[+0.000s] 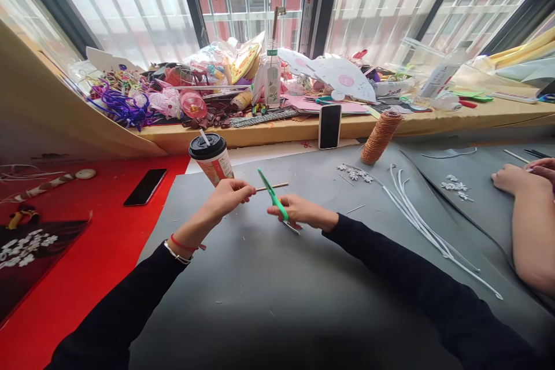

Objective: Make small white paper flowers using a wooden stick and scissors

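Note:
My left hand (231, 196) is closed in a pinch on a thin brown stick (277, 185), which sticks out to the right past the fingertips. Green-handled scissors (269, 186) are gripped in my right hand (301, 211); one green part points up and left across the line of the stick. A narrow metallic piece (292, 228) shows below my right fingers, partly covered by them. Whether the scissors touch the stick I cannot tell. Just behind my left hand stands a lidded paper cup (212, 162) with a straw.
On the grey mat (243, 324) lie white stems (416, 217), small white flowers (358, 173) and thin scraps. A cone of brown twine (381, 137) and a propped phone (329, 126) stand behind. Another person's arm (535, 225) rests at right. Craft materials crowd the windowsill (269, 134).

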Motion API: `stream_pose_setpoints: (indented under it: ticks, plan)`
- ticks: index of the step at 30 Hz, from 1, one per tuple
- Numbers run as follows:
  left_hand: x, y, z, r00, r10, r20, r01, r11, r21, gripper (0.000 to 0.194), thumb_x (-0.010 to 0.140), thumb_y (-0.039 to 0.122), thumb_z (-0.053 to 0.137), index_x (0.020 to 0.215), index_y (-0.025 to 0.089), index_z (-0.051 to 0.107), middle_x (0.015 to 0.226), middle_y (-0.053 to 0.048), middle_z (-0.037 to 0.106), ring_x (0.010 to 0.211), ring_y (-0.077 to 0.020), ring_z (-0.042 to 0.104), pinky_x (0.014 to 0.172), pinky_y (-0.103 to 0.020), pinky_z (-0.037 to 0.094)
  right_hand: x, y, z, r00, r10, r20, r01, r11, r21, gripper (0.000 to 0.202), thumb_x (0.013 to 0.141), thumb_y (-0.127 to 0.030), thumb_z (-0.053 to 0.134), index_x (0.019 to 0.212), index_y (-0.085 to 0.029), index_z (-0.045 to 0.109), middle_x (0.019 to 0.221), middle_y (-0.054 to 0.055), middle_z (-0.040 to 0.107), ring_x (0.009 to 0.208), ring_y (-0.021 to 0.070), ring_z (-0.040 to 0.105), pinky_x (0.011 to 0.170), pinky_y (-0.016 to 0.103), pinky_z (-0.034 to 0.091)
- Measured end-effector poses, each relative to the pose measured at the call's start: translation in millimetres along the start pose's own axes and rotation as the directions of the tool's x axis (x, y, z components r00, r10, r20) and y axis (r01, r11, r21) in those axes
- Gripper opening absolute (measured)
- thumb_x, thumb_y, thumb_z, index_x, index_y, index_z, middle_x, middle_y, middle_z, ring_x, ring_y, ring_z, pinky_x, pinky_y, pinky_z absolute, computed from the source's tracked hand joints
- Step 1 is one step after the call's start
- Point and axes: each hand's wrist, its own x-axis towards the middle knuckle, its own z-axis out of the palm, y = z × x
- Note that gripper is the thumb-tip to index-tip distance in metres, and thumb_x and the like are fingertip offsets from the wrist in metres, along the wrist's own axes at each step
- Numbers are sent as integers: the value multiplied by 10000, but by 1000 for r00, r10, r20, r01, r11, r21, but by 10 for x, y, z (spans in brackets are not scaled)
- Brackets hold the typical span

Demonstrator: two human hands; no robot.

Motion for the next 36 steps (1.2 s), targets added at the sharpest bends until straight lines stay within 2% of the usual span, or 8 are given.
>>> stream_pose_setpoints:
  ticks: [2, 6, 11, 15, 21, 25, 33, 36]
  plan:
    - [148, 99, 22, 977, 144, -159, -122, 982, 141, 244, 648, 364, 562, 667, 140, 659, 592, -24, 596, 573, -130, 512, 545, -239, 382, 154, -55, -185, 989, -35, -144, 39, 999, 28, 441, 670, -579, 573, 705, -160, 440, 616, -38, 405, 419, 23, 329, 296, 145, 260]
    - [441, 256, 55, 949, 266, -168, -241, 959, 152, 290, 659, 382, 555, 710, 123, 674, 607, -38, 609, 568, -130, 511, 544, -239, 368, 447, -261, -770, 949, -115, -292, 141, 988, 68, 438, 675, -568, 583, 745, -153, 462, 641, -19, 450, 427, 11, 319, 368, 152, 319]
    - [437, 96, 120, 971, 192, -144, -199, 979, -35, 297, 654, 405, 575, 735, 136, 672, 685, -39, 620, 598, -125, 502, 572, -236, 376, 378, -292, -1505, 854, -124, -505, 8, 974, -226, 446, 613, -526, 658, 750, -130, 507, 741, 31, 497, 579, 68, 471, 479, 193, 407]
    - [269, -219, 225, 997, 42, -70, -51, 989, -141, 314, 645, 446, 597, 744, 156, 665, 663, -18, 581, 594, -117, 472, 584, -231, 379, 39, 34, -1684, 848, -76, -525, -178, 891, -416, 367, 583, -441, 703, 693, -144, 518, 633, 2, 494, 546, 79, 437, 461, 209, 360]
    - [247, -529, 497, 990, -88, 108, 130, 864, -487, 336, 637, 421, 644, 811, 133, 646, 721, -14, 547, 584, -84, 473, 645, -246, 427, -216, 467, -1525, 651, -178, -737, -350, 792, -500, 313, 647, -336, 636, 869, -127, 567, 886, 81, 560, 718, 159, 505, 670, 299, 412]
    - [261, -602, 551, 988, -49, 145, 124, 810, -573, 298, 631, 382, 667, 792, 134, 633, 686, -8, 562, 614, -94, 517, 706, -270, 450, -158, 541, -1284, 504, -401, -765, -273, 766, -582, 285, 776, -245, 459, 1032, -139, 524, 1106, 114, 482, 805, 163, 517, 762, 322, 398]
    - [109, -548, 688, 985, 142, 96, -102, 935, -339, 243, 691, 381, 607, 779, 155, 619, 744, -31, 630, 696, -143, 569, 700, -270, 449, 10, 384, -152, 772, -507, -384, 265, 805, -530, 231, 801, -365, 498, 920, -199, 607, 929, 43, 605, 786, 140, 543, 689, 263, 436]
    - [84, -494, 758, 968, 251, 26, -237, 938, -252, 242, 719, 374, 578, 786, 146, 628, 753, -42, 637, 718, -159, 574, 690, -267, 448, 33, 302, 52, 782, -447, -435, 277, 874, -400, 239, 775, -404, 532, 842, -185, 601, 882, 40, 620, 789, 143, 554, 722, 275, 443]
